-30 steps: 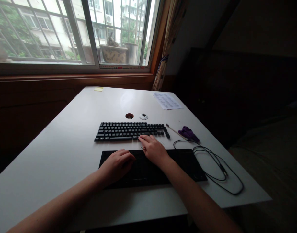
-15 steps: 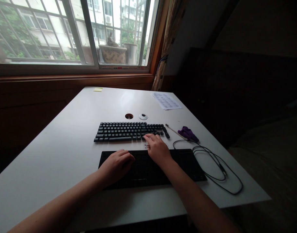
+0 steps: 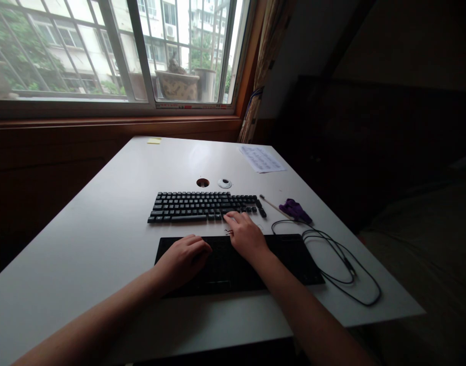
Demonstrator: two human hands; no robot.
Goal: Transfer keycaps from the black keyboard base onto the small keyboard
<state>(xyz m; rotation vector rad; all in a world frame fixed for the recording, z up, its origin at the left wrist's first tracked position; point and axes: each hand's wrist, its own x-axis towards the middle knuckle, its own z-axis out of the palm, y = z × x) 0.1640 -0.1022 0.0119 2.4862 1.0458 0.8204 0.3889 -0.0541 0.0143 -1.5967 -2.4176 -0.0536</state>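
A black keyboard (image 3: 221,282) with its upper face in deep shade lies across the near part of the white desk. My left hand (image 3: 187,254) rests over its left half, fingers curled in; what they may hold is hidden. Beyond it, black keycaps (image 3: 183,206) sit in keyboard-like rows. My right hand (image 3: 246,231) reaches over the keyboard's far edge, thumb and fingers pinched at the front right of these rows. Whatever is in the pinch is too small to make out. A small thin piece (image 3: 228,232) shows just below those fingers.
A coiled black cable (image 3: 343,264) lies right of the keyboard. Behind it are a purple cloth (image 3: 294,210) and a thin stick (image 3: 273,204). Farther back are a round desk hole (image 3: 203,182), a ring-shaped cover (image 3: 224,183), printed paper (image 3: 261,159) and a yellow note (image 3: 154,141).
My right hand has shifted slightly toward me and to the left, its fingers still pinched. The left hand stays in place on the keyboard.
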